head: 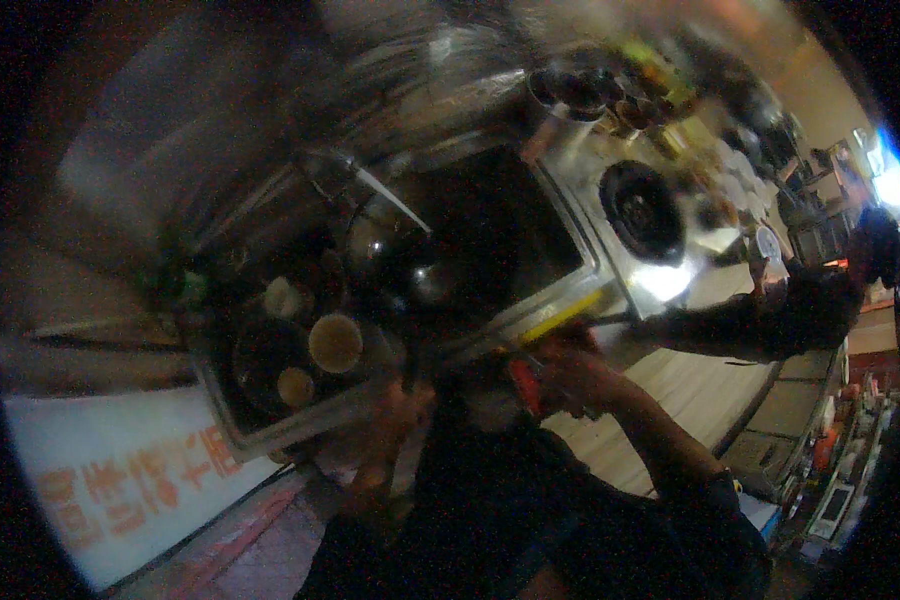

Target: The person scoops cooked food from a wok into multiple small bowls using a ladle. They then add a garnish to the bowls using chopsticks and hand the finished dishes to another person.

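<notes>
The view is dark and blurred. My left hand (411,403) is at the front rim of a double sink (292,431), below a dark rounded pan (420,277). A dark bar like a handle (412,364) runs down from the pan to this hand; its grip is too dim to make out. My right hand (574,369) is in front of the right basin, its fingers closed around a red object (525,386) whose kind is unclear. Just beyond it, a yellow strip (562,316) lies along the sink's front edge. A shiny faucet spout (390,196) hangs over the pan.
The left basin holds two round tan things (335,343) and a pale lump (281,296). Right of the sink is a black round piece (641,212) on a metal counter. A dark sleeve (772,319) crosses from the right. A white sheet with orange writing (142,465) lies lower left.
</notes>
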Available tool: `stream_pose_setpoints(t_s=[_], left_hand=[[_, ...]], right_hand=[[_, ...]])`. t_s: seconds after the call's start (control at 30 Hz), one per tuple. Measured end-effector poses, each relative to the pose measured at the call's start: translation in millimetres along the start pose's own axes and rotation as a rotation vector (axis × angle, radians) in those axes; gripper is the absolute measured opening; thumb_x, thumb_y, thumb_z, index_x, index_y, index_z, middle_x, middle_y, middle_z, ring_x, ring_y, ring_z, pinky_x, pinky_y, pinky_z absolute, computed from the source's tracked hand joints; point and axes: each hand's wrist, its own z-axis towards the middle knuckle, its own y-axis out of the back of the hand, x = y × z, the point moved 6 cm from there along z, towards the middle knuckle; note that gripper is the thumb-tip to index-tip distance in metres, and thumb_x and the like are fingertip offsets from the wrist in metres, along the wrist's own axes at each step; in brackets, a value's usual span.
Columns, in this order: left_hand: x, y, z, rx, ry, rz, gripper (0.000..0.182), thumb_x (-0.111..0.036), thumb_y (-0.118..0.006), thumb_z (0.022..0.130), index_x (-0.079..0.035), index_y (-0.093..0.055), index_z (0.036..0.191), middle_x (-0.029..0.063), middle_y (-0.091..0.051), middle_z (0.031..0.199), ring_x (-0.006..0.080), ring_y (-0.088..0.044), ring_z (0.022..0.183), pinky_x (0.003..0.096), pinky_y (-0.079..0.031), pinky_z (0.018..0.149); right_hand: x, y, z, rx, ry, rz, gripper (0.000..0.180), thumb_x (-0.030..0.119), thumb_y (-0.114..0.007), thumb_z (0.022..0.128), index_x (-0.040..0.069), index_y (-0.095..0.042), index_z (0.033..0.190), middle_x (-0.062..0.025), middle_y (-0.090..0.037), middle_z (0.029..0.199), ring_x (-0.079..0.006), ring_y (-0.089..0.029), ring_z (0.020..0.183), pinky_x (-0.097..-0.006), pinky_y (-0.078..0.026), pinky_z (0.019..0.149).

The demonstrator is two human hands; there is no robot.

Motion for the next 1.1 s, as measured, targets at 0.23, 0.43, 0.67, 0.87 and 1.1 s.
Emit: stream_pose_setpoints(t_s=[0.23,0.43,0.67,0.87,1.1], left_hand=[[48.3,8.7,38.0,0.017,-0.179,-0.417,0.061,-0.016,-0.075,0.084,-0.004,-0.048,0.137,0.0109,-0.065,0.115,0.0218,-0.063,0.090,0.0357,-0.054,0.078],[95.6,31.1,100.1,0.038,-0.395,-0.377,0.073,-0.017,-0.076,0.083,-0.004,-0.041,0.146,0.0148,-0.062,0.124,0.0255,-0.061,0.107,0.0352,-0.052,0.085],[57.0,44.2,72.0,-0.125,-0.384,0.112,0.048,-0.021,-0.076,0.084,0.001,-0.060,0.124,0.0151,-0.066,0.102,0.0267,-0.064,0.090,0.0363,-0.052,0.082],[38.6,15.0,66.3,-0.043,0.011,-0.234,0.027,-0.018,-0.073,0.084,-0.002,-0.060,0.101,0.0059,-0.061,0.073,0.0207,-0.059,0.056,0.0381,-0.051,0.054],[33.9,1.3,49.7,0.000,-0.057,-0.187,0.021,-0.013,-0.070,0.084,-0.002,-0.056,0.096,0.0051,-0.055,0.062,0.0170,-0.052,0.046,0.0343,-0.042,0.043]], right_hand=[[-52.2,4.7,51.3,0.012,-0.194,0.827,0.038,0.025,-0.056,0.099,0.004,-0.054,0.131,-0.0147,-0.066,0.098,-0.0284,-0.066,0.081,-0.0439,-0.055,0.067],[-50.1,-10.3,44.6,0.360,-0.435,1.380,0.037,0.026,-0.053,0.100,0.006,-0.055,0.131,-0.0155,-0.069,0.098,-0.0270,-0.068,0.082,-0.0415,-0.055,0.067],[46.4,26.8,10.0,-0.125,0.382,-1.018,0.033,0.020,-0.055,0.098,0.007,-0.059,0.128,-0.0150,-0.070,0.097,-0.0271,-0.069,0.083,-0.0404,-0.054,0.073],[10.5,77.7,98.1,0.260,0.998,-0.891,0.030,0.024,-0.059,0.096,0.003,-0.063,0.117,-0.0137,-0.069,0.106,-0.0223,-0.067,0.089,-0.0383,-0.053,0.071],[-76.0,47.2,124.8,-0.274,0.100,-0.699,0.033,0.033,-0.061,0.094,0.003,-0.068,0.107,-0.0179,-0.069,0.104,-0.0252,-0.068,0.094,-0.0369,-0.054,0.072]])
